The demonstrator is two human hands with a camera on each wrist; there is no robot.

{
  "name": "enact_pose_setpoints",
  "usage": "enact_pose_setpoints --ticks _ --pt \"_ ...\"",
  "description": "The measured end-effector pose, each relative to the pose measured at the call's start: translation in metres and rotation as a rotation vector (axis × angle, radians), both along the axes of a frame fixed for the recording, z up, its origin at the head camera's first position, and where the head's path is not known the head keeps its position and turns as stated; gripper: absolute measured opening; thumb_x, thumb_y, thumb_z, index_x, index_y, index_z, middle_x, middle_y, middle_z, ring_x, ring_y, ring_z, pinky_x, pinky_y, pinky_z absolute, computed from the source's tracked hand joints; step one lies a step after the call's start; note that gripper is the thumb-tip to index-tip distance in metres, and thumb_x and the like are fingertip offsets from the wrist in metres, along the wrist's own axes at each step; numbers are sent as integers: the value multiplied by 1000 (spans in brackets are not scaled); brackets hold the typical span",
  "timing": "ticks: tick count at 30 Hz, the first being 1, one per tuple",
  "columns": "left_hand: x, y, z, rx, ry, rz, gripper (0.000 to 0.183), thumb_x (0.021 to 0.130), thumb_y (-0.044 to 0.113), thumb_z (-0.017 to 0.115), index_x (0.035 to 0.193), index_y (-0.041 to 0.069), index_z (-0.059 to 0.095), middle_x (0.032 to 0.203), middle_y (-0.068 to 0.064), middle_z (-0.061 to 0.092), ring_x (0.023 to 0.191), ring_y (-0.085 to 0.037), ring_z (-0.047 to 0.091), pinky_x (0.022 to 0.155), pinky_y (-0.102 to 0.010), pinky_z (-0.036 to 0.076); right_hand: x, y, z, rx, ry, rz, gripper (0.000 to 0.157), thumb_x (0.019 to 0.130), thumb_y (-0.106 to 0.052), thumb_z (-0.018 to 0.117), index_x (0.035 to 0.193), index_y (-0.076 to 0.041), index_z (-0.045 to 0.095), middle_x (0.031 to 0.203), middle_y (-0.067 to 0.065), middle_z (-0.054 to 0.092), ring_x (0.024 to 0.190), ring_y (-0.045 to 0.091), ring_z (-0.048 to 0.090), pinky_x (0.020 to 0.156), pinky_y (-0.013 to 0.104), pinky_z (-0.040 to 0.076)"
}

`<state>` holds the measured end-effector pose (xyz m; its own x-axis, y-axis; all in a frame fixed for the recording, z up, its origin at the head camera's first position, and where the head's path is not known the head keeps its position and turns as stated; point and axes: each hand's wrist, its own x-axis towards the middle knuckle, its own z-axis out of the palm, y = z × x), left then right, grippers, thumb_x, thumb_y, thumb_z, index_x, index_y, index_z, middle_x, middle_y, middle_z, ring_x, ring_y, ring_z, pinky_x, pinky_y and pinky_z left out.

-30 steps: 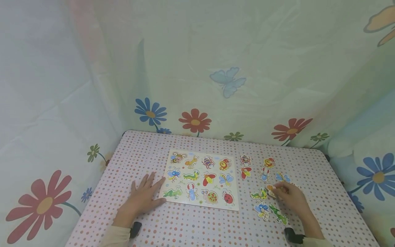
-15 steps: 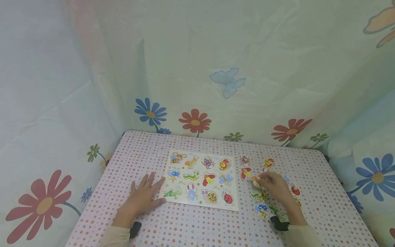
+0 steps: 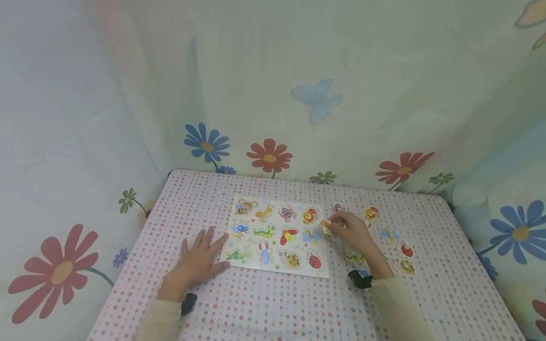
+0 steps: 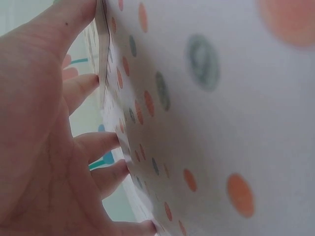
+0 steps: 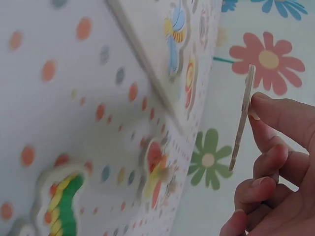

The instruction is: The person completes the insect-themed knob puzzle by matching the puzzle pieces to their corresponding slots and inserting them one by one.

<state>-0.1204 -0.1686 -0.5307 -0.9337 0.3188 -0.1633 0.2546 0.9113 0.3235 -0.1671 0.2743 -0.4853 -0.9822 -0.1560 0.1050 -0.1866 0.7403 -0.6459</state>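
My right hand (image 3: 354, 232) pinches a thin puzzle piece (image 3: 325, 226) with an orange-striped insect on it, just off the right edge of the insect puzzle board (image 3: 304, 272). In the right wrist view that piece appears edge-on, raised off the table between thumb and fingers. My left hand (image 3: 194, 260) lies with fingers spread on the table at the board's left side, its thumb at the lower left corner. Insect pictures fill the board in rows. The right hand partly covers a red-winged insect piece (image 5: 155, 172), which lies flat on the table.
Loose pieces lie right of the board: a spider (image 3: 338, 207), a dragonfly (image 3: 389, 235), a ladybug (image 3: 406, 249), a snail (image 3: 403, 266) and a caterpillar (image 5: 66, 206), among others. The right forearm hides some. A flowered curtain (image 3: 239, 85) stands behind the dotted table (image 3: 256, 308).
My right hand has carried the orange-striped piece leftward and away from me, from among the loose pieces to the board's right edge. The left hand keeps its place. The head view has tilted slightly down.
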Motion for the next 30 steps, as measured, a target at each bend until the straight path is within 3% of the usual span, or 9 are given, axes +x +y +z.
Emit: enact_pose_setpoints --ticks 15,30 --pt "-1 1 1 -8 -18 14 80 92 59 61 159 28 30 166 -16 9 150 -42 5 110 -75 -2 -29 -62 8 -9 -52 60 17 92 -18 75 103 -4 73 83 4 55 66 19 43 54 31 37" --pt "-1 -1 -1 -4 -24 9 80 93 60 59 159 29 28 166 -15 9 150 -42 5 110 -75 -1 -63 -127 11 -6 -22 196 12 94 -18 71 100 -8 75 90 3 63 73 19 47 59 32 39"
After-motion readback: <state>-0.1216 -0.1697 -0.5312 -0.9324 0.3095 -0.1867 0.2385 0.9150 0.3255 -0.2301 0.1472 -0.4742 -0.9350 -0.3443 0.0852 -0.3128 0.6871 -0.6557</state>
